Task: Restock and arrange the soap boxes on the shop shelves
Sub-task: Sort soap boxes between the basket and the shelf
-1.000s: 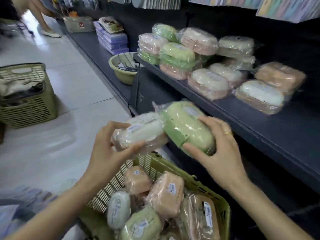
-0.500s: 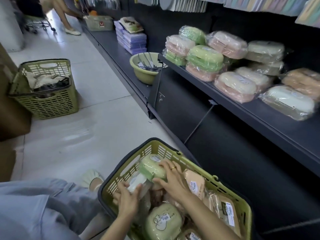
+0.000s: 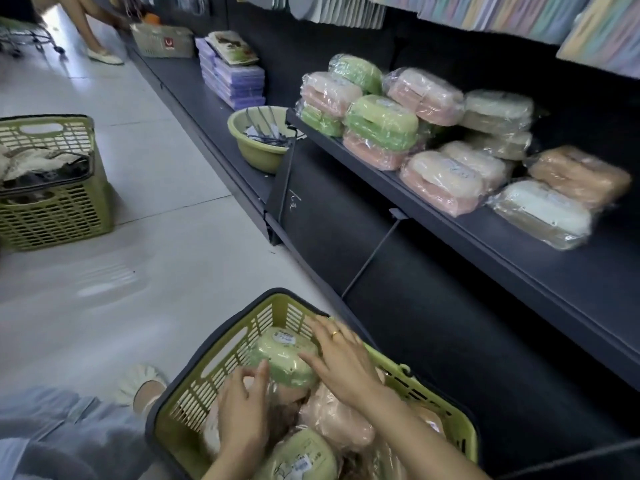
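Note:
A green soap box [image 3: 281, 358] in clear wrap lies at the far end of the green basket [image 3: 221, 344] in front of me. My right hand [image 3: 341, 363] grips its right side with spread fingers. My left hand [image 3: 242, 414] lies palm down on a white soap box [image 3: 210, 436], which it mostly hides, and its thumb touches the green box. Several more wrapped pink and green boxes fill the basket. On the dark shelf [image 3: 519, 265] to the right stand stacked soap boxes [image 3: 381, 124] in pink, green, white and tan.
A second green basket [image 3: 55, 209] with cloth stands on the tiled floor at left. A green bowl [image 3: 258, 152] and a purple stack [image 3: 239, 81] sit on the lower ledge. Another person's leg [image 3: 86, 32] is far back. My shoe [image 3: 138, 382] is beside the basket.
Both hands came down from shelf height into the basket, carrying the white and green boxes. The green box now rests at the basket's far end.

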